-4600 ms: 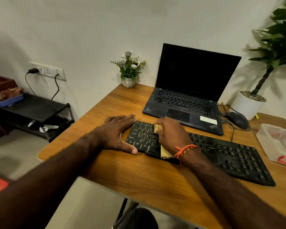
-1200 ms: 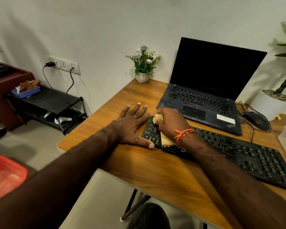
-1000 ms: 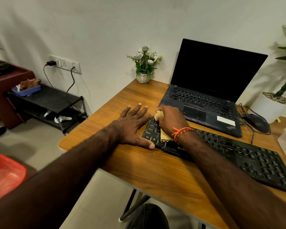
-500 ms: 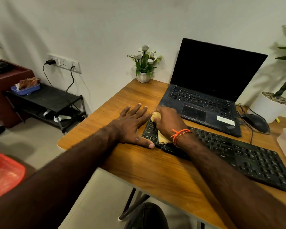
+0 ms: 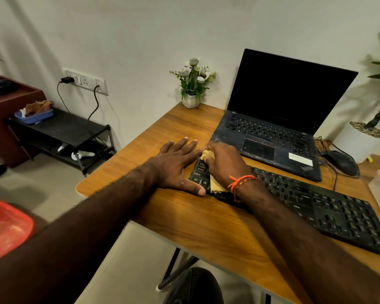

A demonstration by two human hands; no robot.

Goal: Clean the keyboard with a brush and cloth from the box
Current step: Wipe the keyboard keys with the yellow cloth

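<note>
The person's right hand [image 5: 225, 164] is pressing a bunched yellow cloth [image 5: 215, 185], fingers curled over it, onto the leftmost keys of the black keyboard [image 5: 316, 205], which is lying on the wooden desk [image 5: 206, 224] in front of the laptop [image 5: 272, 137]. The left hand [image 5: 176, 166] is lying flat with fingers extended against the keyboard's left end, bracing it. Wiping well here probably means short, firm strokes along the key rows while that brace is stopping any sliding.

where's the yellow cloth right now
In the head view, the yellow cloth sits under the right hand on the keyboard's left end, beside the flat left hand.
</note>
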